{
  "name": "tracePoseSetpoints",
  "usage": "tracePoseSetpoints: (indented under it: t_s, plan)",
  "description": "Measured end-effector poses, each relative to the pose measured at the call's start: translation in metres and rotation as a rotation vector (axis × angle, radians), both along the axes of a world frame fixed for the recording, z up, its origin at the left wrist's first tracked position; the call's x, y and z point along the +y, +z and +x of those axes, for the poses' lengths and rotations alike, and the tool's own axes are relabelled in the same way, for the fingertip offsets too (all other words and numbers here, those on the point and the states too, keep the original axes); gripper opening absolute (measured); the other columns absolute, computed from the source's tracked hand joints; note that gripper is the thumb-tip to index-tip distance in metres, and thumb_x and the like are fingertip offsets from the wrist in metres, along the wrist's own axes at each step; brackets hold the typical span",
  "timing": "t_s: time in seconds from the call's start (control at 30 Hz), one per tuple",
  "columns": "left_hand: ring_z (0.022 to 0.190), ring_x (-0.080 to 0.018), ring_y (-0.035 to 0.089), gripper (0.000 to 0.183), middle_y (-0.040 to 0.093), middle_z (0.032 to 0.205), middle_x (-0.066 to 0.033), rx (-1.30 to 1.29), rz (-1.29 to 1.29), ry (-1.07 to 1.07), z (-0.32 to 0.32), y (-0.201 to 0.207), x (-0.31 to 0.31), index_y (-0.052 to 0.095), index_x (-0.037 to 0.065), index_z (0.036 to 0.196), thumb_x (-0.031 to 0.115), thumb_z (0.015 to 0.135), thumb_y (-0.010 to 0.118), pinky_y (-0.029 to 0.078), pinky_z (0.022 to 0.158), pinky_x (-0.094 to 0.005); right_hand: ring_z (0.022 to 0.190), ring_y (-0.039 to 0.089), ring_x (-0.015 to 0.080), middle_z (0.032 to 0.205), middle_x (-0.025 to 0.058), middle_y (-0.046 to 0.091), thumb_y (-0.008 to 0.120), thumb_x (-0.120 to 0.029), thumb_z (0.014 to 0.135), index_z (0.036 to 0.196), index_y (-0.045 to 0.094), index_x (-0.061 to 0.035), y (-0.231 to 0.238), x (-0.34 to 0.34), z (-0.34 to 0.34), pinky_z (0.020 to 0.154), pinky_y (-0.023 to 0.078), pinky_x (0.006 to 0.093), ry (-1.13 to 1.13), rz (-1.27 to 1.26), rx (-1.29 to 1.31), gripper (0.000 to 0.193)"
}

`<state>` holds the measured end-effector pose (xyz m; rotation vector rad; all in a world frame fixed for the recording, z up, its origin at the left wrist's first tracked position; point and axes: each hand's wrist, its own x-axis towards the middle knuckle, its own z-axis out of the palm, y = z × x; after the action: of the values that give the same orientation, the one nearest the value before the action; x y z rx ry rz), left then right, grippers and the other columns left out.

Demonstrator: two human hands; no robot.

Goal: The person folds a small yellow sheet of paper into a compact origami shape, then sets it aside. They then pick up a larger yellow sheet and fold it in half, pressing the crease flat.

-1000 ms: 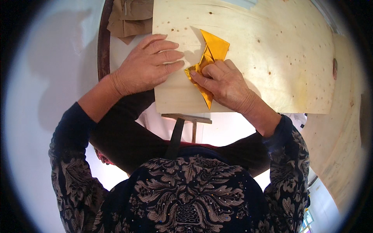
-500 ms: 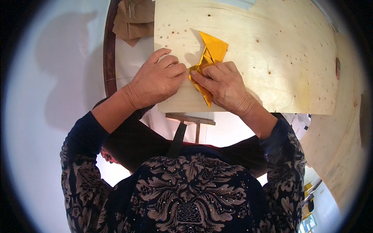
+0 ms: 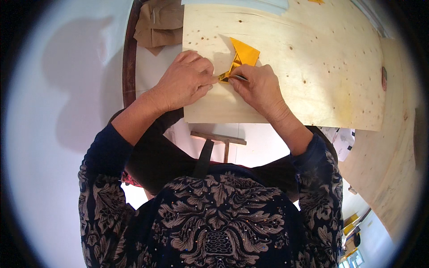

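A folded piece of yellow paper [image 3: 242,56] lies on a pale plywood board [image 3: 313,76]. My left hand [image 3: 185,80] presses its fingertips onto the paper's lower left tip. Beside it, my right hand [image 3: 258,85] pinches the same lower end from the right. Both hands cover the lower part of the paper; only its upper triangular part shows. My forearms come up from the lower edge in dark patterned sleeves.
A crumpled brown paper bag [image 3: 157,22] lies beyond the board's left corner, beside a dark curved wooden rim [image 3: 129,62]. A wooden stand [image 3: 219,139] shows under the board's near edge. More plywood [image 3: 393,169] curves along the right.
My left hand has slid right and curled its fingers onto the paper's lower tip. The paper's lower part is now folded narrower and hidden between both hands.
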<state>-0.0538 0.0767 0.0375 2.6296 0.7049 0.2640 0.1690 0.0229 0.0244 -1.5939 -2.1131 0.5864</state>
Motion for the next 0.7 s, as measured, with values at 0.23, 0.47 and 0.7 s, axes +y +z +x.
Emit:
tracePoseSetpoints:
  t_s: [0.23,0.47,0.7]
  plan:
    - [0.107,-0.0258,0.051,0.030,0.058,0.106,-0.0064,0.046,0.070,0.077,-0.002,-0.001,-0.013,0.066,0.009,0.108,0.009,0.079,0.060,0.034,0.104,-0.0418,0.060,0.059,0.0285,0.064,0.0073,0.063,0.068,-0.025,0.080,0.082,0.063,-0.0100,0.006,0.012,-0.003,0.066,0.047,0.0377,-0.014,-0.093,-0.094,0.016]
    - [0.131,-0.0281,0.038,0.044,0.045,0.135,-0.0152,0.109,0.074,0.181,0.027,-0.013,-0.091,0.053,0.001,0.123,0.013,0.082,0.061,0.025,0.112,-0.0439,0.065,0.067,0.0293,0.071,0.0131,0.067,0.066,-0.024,0.083,0.088,0.063,-0.0056,0.010,0.017,-0.004,0.061,0.054,0.0370,-0.010,-0.151,-0.168,0.019]
    - [0.139,-0.0298,0.029,0.062,0.035,0.144,-0.0185,0.014,0.032,0.257,0.041,-0.027,-0.096,0.044,-0.002,0.132,0.014,0.078,0.068,0.019,0.115,-0.0461,0.064,0.067,0.0280,0.071,0.0135,0.067,0.064,-0.022,0.086,0.092,0.060,-0.0042,0.013,0.020,-0.004,0.058,0.054,0.0351,0.030,-0.175,-0.208,0.020]
